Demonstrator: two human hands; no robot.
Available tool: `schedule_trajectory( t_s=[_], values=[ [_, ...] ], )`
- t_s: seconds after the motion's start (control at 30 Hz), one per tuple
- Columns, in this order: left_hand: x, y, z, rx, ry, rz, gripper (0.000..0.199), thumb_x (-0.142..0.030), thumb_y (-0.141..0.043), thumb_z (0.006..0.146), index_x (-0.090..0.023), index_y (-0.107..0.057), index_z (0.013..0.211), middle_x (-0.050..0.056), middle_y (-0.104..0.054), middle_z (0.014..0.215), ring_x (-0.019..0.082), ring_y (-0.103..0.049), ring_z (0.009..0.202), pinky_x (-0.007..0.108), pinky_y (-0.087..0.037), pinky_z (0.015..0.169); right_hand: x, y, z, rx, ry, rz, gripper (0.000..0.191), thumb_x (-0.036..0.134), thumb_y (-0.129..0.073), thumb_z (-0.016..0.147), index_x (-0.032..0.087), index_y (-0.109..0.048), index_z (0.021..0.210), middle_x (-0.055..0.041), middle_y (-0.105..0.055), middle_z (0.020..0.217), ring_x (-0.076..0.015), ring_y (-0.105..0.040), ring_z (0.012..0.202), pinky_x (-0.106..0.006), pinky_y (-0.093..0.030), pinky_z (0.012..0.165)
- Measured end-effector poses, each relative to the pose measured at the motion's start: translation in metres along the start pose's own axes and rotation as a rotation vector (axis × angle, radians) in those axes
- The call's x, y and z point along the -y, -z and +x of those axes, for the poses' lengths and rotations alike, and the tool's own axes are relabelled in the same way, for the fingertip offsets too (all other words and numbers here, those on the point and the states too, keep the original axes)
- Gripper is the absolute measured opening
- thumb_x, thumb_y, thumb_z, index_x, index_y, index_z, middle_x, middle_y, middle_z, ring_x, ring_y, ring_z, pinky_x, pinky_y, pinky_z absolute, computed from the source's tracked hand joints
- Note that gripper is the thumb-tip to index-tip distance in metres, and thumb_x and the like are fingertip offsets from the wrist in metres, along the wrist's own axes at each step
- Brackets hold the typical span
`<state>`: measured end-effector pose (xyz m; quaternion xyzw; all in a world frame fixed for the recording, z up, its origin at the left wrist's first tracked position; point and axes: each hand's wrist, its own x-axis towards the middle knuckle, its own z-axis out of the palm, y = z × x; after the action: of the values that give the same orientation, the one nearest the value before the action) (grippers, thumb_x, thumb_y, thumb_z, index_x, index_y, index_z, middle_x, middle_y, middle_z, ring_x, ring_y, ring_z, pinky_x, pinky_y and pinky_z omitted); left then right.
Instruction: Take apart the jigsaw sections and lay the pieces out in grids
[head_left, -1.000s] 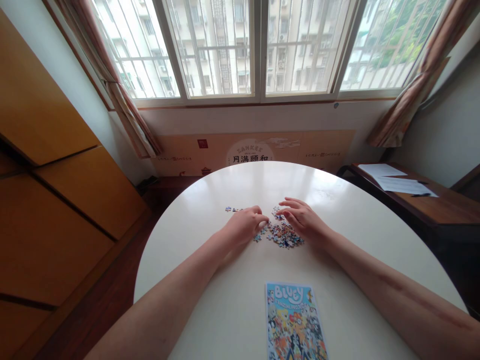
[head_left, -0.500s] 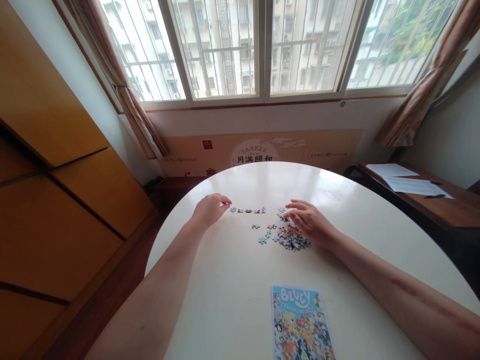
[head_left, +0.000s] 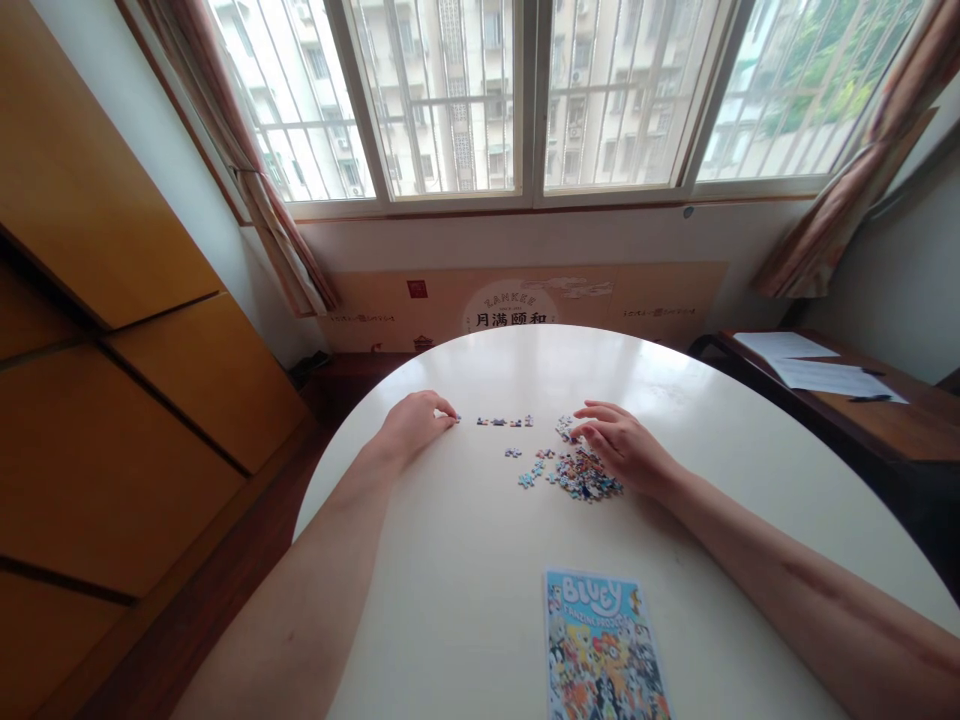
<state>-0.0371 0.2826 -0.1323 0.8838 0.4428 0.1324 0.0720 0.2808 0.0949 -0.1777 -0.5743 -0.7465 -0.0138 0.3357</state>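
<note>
Left hand (head_left: 420,424) well left of the puzzle pile (head_left: 588,480), fingertips apparently pinching one small piece (head_left: 458,417), right hand (head_left: 628,446) at the pile's right, fingers slightly spread.

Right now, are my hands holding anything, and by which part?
Left hand: a mostly hidden jigsaw piece at the fingertips; a grip can't be confirmed. Right hand: nothing visibly held.

Left hand (head_left: 416,423) pinched, right (head_left: 622,442) splayed
</note>
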Motion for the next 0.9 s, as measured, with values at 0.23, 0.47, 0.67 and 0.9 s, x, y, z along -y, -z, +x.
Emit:
schedule_trajectory(
  t_s=[0.23, 0.47, 0.67, 0.9],
  values=[
    [-0.034, 0.005, -0.009, 0.048, -0.291, -0.123, 0.016, -0.024, -0.063, 0.084, -0.027, -0.078, 0.088, -0.001, -0.073, 0.102, 0.014, -0.065, 0.076, 0.025, -0.047, 0.071, 0.0, 0.0, 0.0, -0.027, 0.01, 0.011, 0.045, 0.039, -0.032, 0.103, 0.026, -0.075, 0.096, -0.0071, -0.07, 0.118, -0.0295, -0.053, 0.128, -0.052, -0.044, 0.105],
    [-0.087, 0.002, -0.021, 0.278, -0.531, -0.132, 0.017, -0.017, -0.066, 0.081, -0.028, -0.078, 0.085, -0.002, -0.076, 0.098, 0.018, -0.067, 0.093, 0.024, -0.047, 0.077, -0.002, -0.001, 0.0, -0.023, 0.022, 0.013, 0.045, 0.038, -0.033, 0.103, 0.025, -0.075, 0.096, -0.008, -0.069, 0.119, -0.0296, -0.053, 0.128, -0.052, -0.045, 0.105],
    [-0.06, 0.016, -0.017, 0.377, -0.335, -0.001, 0.022, -0.015, -0.065, 0.073, -0.029, -0.079, 0.082, -0.002, -0.076, 0.085, 0.018, -0.066, 0.079, 0.025, -0.044, 0.066, -0.002, 0.0, 0.0, -0.012, 0.015, 0.017, 0.045, 0.038, -0.033, 0.103, 0.025, -0.075, 0.096, -0.0078, -0.069, 0.119, -0.0299, -0.052, 0.128, -0.052, -0.045, 0.105],
    [-0.027, 0.017, -0.009, 0.262, -0.172, -0.002, 0.021, -0.019, -0.062, 0.074, -0.028, -0.079, 0.082, -0.001, -0.074, 0.093, 0.016, -0.065, 0.079, 0.024, -0.045, 0.066, 0.001, 0.001, 0.0, -0.007, 0.014, 0.013, 0.046, 0.038, -0.032, 0.103, 0.025, -0.075, 0.095, -0.0078, -0.069, 0.118, -0.0295, -0.052, 0.129, -0.051, -0.044, 0.105]
  ],
)
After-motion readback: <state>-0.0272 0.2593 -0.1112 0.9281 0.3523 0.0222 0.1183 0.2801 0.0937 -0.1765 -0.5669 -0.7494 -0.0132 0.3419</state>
